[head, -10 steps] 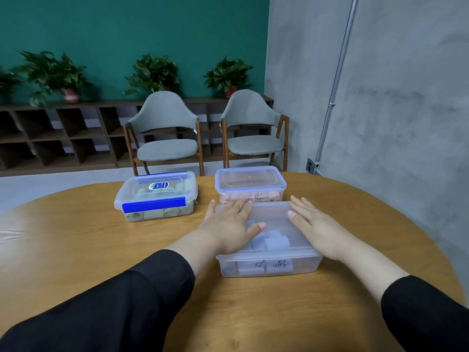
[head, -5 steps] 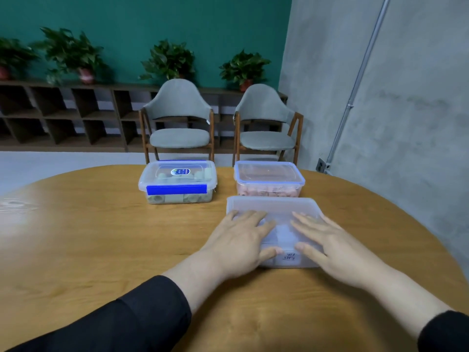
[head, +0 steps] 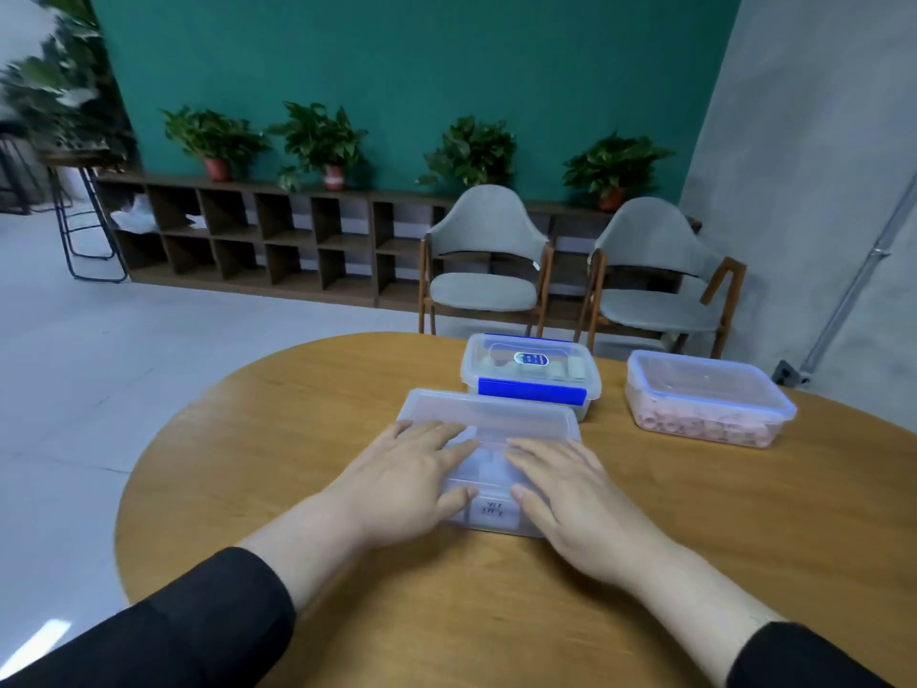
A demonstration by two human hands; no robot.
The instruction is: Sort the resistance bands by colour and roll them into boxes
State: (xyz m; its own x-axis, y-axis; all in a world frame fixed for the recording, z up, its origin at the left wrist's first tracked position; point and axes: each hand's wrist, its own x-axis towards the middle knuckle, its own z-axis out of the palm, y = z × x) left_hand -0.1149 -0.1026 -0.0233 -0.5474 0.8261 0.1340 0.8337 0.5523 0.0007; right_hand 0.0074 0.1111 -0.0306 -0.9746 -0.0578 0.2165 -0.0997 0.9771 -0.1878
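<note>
Left hand (head: 404, 481) and right hand (head: 570, 494) side by side, flat, fingers straight, pressing lid of near clear box (head: 489, 419) on round wooden table (head: 297, 439); thumbs at box's near edge by white label (head: 491, 509); blue-clip box (head: 531, 374) just behind, pale rolls inside; box of pink rolled bands (head: 704, 399) far right; two grey chairs (head: 486, 255) beyond.

Both arms fwd, left hand (head: 397, 481) & right hand (head: 578, 494) palms down, fingers straight, thumbs apparently tucked.
</note>
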